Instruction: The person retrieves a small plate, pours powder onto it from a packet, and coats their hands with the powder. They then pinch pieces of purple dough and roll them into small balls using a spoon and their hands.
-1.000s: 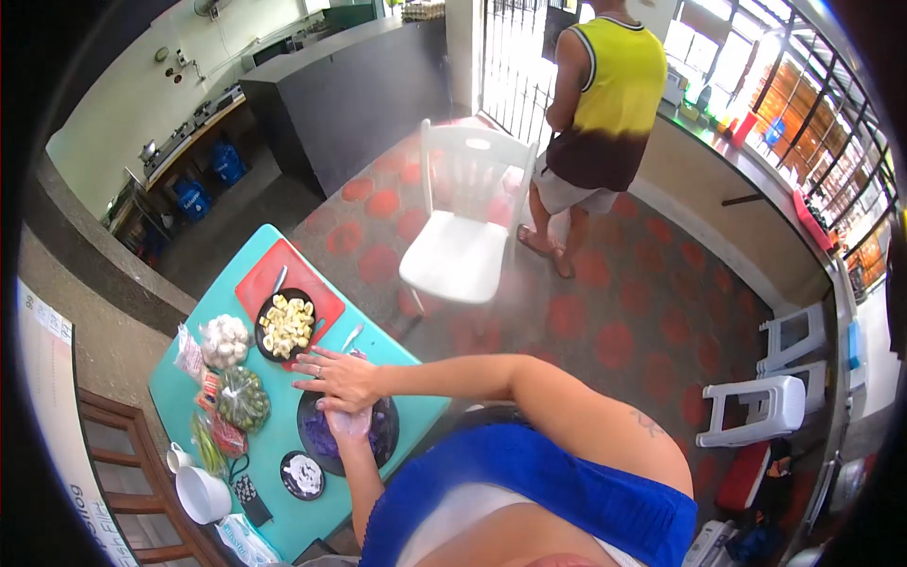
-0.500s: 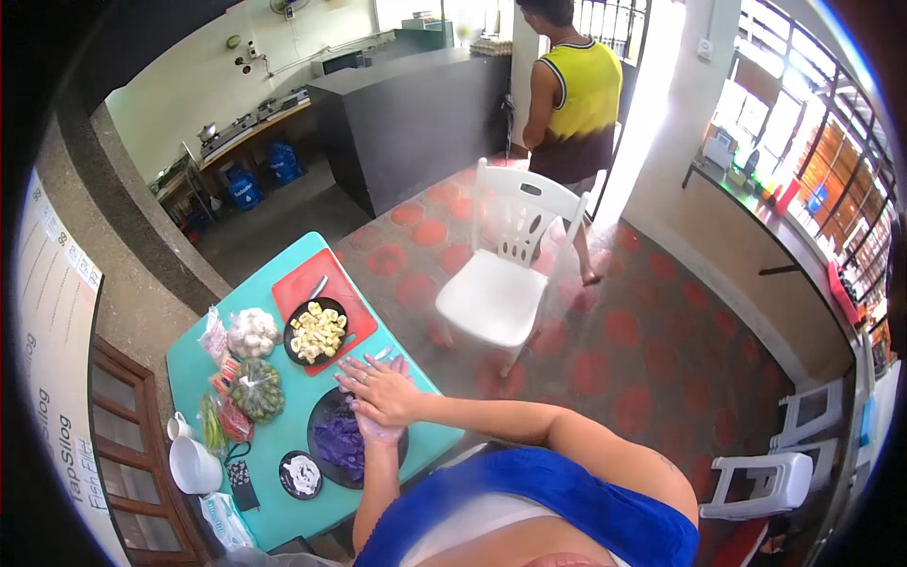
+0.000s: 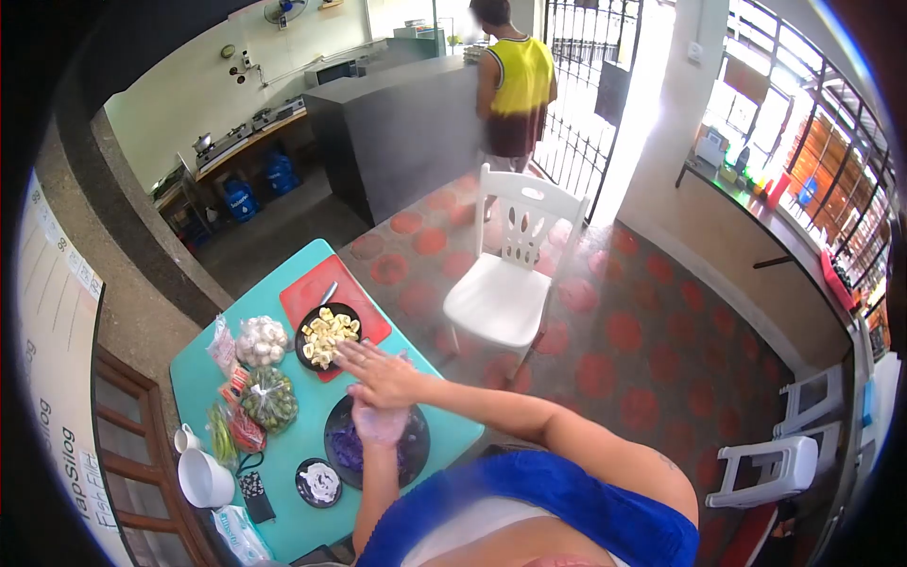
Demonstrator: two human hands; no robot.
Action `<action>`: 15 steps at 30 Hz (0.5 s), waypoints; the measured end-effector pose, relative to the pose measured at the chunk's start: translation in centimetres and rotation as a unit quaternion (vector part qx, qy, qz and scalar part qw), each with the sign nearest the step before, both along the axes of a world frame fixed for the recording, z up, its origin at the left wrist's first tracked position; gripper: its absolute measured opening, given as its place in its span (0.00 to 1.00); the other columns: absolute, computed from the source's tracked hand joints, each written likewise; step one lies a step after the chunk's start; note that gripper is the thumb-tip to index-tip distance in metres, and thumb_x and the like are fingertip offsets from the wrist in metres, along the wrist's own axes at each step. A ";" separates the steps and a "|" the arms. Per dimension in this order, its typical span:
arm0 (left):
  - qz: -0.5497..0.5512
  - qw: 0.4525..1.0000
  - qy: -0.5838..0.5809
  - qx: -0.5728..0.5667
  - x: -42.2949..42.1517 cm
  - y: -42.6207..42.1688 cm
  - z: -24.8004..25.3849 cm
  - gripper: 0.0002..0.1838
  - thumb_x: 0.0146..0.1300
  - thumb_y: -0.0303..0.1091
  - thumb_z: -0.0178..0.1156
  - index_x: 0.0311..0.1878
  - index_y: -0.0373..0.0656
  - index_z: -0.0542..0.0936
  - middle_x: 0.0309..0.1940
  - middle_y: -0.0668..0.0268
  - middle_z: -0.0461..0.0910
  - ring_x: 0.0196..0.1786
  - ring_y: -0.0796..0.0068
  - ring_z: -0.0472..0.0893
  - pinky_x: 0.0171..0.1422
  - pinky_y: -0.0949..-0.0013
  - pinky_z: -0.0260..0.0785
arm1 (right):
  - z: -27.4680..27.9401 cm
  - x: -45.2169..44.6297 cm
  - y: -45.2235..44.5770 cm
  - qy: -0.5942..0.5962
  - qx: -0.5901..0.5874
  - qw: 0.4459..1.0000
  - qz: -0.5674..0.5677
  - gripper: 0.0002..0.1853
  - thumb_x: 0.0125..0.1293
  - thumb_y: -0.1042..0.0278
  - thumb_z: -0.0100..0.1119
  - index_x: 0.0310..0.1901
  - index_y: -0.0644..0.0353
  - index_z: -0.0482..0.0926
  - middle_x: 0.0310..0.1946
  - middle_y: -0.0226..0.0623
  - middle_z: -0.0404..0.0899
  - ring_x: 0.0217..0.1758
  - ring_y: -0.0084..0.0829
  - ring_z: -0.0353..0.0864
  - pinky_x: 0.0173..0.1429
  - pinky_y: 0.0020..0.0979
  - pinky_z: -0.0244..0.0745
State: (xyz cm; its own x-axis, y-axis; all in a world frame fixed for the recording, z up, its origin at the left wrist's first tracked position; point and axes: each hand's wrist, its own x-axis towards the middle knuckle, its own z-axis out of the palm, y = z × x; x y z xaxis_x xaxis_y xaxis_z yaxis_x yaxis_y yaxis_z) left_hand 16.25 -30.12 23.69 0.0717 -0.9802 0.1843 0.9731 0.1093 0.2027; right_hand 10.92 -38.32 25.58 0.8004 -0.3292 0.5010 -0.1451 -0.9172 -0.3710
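Note:
My right hand (image 3: 383, 374) lies flat with its fingers stretched out, across my left hand (image 3: 380, 422). The left palm faces up under it with a whitish purple smear, and its fingers are partly hidden behind the right hand. Both hands are above a dark round plate (image 3: 412, 460) that holds a purple mashed mass (image 3: 350, 455). Beside it, a small black plate (image 3: 304, 493) carries a white paste-like substance (image 3: 322, 482). Just beyond my right fingertips, a black plate (image 3: 308, 360) of pale yellow cut pieces (image 3: 328, 333), like banana, rests on a red cutting board (image 3: 304, 292).
A knife (image 3: 329, 292) lies on the board. On the turquoise table (image 3: 283, 529) stand bagged garlic (image 3: 262, 341), bagged green fruits (image 3: 269, 398), a white pail (image 3: 205, 477) and a wipes pack (image 3: 240, 535). A white chair (image 3: 499, 298) stands beyond; a person in yellow (image 3: 522, 80) is near the gate.
My right hand has slid back across my left palm, now uncovering more of it. The person in yellow has walked away toward the counter. My view has shifted slightly.

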 end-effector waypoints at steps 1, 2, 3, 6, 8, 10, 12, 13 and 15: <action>-0.045 0.998 0.053 0.005 1.7 0.6 -0.1 0.38 0.71 0.60 0.31 0.76 0.47 0.46 0.78 0.55 0.37 0.79 0.58 0.38 0.80 0.52 0.30 | -0.5 -0.7 -0.1 -0.002 -0.004 1.000 0.008 0.33 0.70 0.50 0.40 0.70 0.65 0.56 0.74 0.50 0.50 0.77 0.49 0.48 0.77 0.45 0.40; -0.046 0.998 0.052 0.000 2.0 0.3 -0.7 0.38 0.71 0.60 0.31 0.76 0.47 0.46 0.78 0.55 0.37 0.79 0.58 0.38 0.80 0.52 0.30 | -0.2 -1.3 0.9 -0.002 -0.009 1.000 0.008 0.33 0.70 0.50 0.40 0.70 0.65 0.56 0.74 0.50 0.50 0.77 0.49 0.48 0.77 0.45 0.40; -0.034 0.989 -0.055 -0.132 2.4 -0.2 -1.8 0.36 0.72 0.58 0.31 0.76 0.48 0.46 0.78 0.55 0.37 0.79 0.57 0.38 0.79 0.52 0.31 | -0.2 -1.6 3.0 0.036 -0.027 0.999 -0.008 0.33 0.70 0.51 0.40 0.70 0.65 0.56 0.74 0.50 0.50 0.77 0.48 0.48 0.77 0.45 0.41; -0.033 0.973 -0.222 -0.064 1.9 -0.1 -4.9 0.37 0.71 0.58 0.32 0.76 0.48 0.46 0.77 0.54 0.38 0.79 0.57 0.39 0.79 0.51 0.32 | -1.5 0.0 5.5 -0.003 -0.018 0.998 0.066 0.32 0.71 0.53 0.40 0.71 0.64 0.56 0.73 0.52 0.49 0.77 0.46 0.49 0.77 0.45 0.43; -0.128 0.959 -0.178 -0.177 0.8 0.0 -5.1 0.37 0.71 0.59 0.31 0.77 0.48 0.45 0.77 0.54 0.39 0.79 0.55 0.40 0.79 0.50 0.32 | -0.5 0.4 4.5 -0.024 0.071 0.997 0.024 0.32 0.69 0.55 0.43 0.70 0.65 0.56 0.73 0.53 0.50 0.76 0.52 0.50 0.77 0.49 0.43; -0.005 0.999 -0.036 0.031 1.2 0.8 -4.0 0.46 0.66 0.69 0.34 0.76 0.46 0.45 0.76 0.49 0.41 0.78 0.48 0.40 0.80 0.52 0.30 | -1.8 0.1 2.6 -0.042 0.085 0.995 -0.008 0.34 0.68 0.55 0.45 0.70 0.67 0.56 0.73 0.53 0.51 0.75 0.54 0.50 0.76 0.51 0.43; -0.066 0.991 0.119 0.019 3.4 1.6 -2.1 0.44 0.67 0.68 0.34 0.76 0.46 0.45 0.76 0.48 0.42 0.77 0.48 0.42 0.80 0.49 0.31 | -2.8 -0.9 2.3 0.031 0.031 0.998 -0.035 0.35 0.68 0.53 0.45 0.69 0.70 0.56 0.73 0.53 0.50 0.76 0.53 0.49 0.76 0.50 0.44; -0.006 0.999 -0.045 -0.004 3.5 1.2 -3.5 0.43 0.67 0.66 0.36 0.76 0.46 0.46 0.76 0.52 0.43 0.77 0.48 0.44 0.79 0.47 0.33 | -2.7 -1.2 3.9 0.041 0.023 0.999 -0.004 0.35 0.69 0.51 0.44 0.69 0.70 0.55 0.73 0.54 0.49 0.76 0.52 0.47 0.77 0.51 0.43; -0.040 0.990 -0.121 -0.062 2.9 -0.8 -8.0 0.44 0.67 0.68 0.33 0.76 0.46 0.45 0.76 0.52 0.42 0.78 0.49 0.43 0.79 0.48 0.31 | 0.3 -1.0 6.6 0.043 -0.012 0.999 0.019 0.35 0.69 0.51 0.43 0.69 0.70 0.55 0.73 0.54 0.48 0.77 0.52 0.48 0.77 0.49 0.43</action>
